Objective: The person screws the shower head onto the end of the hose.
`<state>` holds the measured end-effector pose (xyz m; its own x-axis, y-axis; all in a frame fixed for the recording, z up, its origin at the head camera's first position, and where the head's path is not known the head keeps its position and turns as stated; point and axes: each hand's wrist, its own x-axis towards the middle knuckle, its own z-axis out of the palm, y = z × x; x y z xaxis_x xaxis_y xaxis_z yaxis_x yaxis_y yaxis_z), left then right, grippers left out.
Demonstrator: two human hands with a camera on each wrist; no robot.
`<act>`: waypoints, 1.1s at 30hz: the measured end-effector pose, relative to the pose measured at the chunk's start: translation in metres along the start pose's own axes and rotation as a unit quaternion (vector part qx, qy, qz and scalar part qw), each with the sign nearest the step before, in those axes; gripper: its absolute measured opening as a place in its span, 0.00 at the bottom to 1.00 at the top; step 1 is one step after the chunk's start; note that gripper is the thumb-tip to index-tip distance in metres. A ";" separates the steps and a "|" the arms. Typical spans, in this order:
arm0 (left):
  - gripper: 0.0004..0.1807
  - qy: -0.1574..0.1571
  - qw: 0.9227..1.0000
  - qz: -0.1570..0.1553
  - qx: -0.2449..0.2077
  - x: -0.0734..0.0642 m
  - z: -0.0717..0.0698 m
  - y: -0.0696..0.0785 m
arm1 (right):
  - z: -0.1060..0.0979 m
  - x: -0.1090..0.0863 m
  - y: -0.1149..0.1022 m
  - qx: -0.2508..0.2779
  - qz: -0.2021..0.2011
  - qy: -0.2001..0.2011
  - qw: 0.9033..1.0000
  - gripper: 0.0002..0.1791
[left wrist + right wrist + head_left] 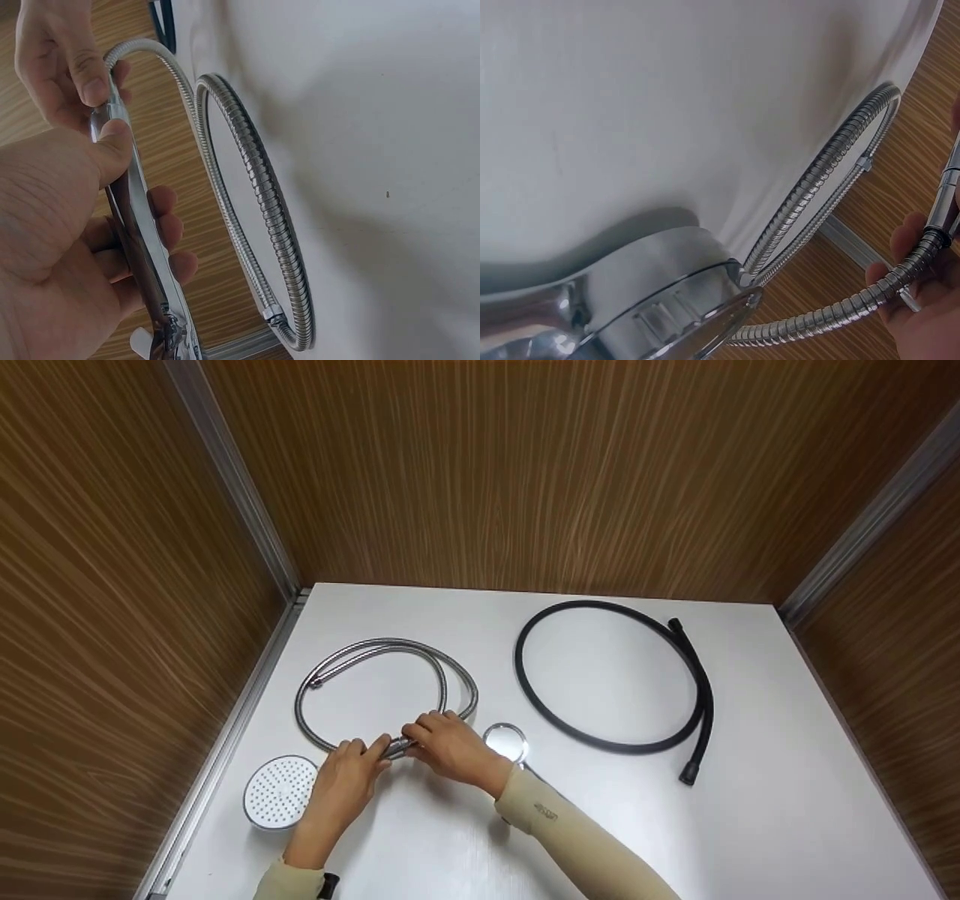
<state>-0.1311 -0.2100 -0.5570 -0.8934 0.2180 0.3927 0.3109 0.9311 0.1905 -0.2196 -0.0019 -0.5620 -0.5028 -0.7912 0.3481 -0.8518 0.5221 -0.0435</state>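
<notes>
Held in my left hand (346, 781) is the chrome handle (142, 217) of a shower head, its round white spray face (279, 793) showing left of the hand. Thumb and fingers wrap the handle in the left wrist view. At the handle's end, my right hand (454, 748) pinches the end fitting (943, 196) of a silver metal shower hose (375, 643). Fitting and handle end meet there; whether they are joined is hidden by the fingers. The rest of the hose lies looped on the table, its other end (316, 682) inside the loop.
A smaller chrome shower head (505, 742) lies beside my right hand, its handle partly under the forearm. Further right, a black hose (615, 747) is coiled on the white table (780, 735). Wood-grain panels (480, 472) enclose the back and sides.
</notes>
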 end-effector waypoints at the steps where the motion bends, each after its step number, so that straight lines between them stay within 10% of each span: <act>1: 0.20 -0.002 1.000 -0.001 -0.001 0.000 0.000 0.000 | 0.000 0.000 0.000 0.000 0.000 0.000 1.000 0.17; 33: 0.19 -0.005 1.000 0.001 0.001 0.003 -0.002 0.002 | -0.003 -0.001 0.001 -0.015 -0.015 0.008 1.000 0.13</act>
<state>-0.1323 -0.2085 -0.5538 -0.8963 0.2224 0.3836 0.3117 0.9313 0.1884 -0.2191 0.0005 -0.5596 -0.4746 -0.8017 0.3634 -0.8613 0.5081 -0.0041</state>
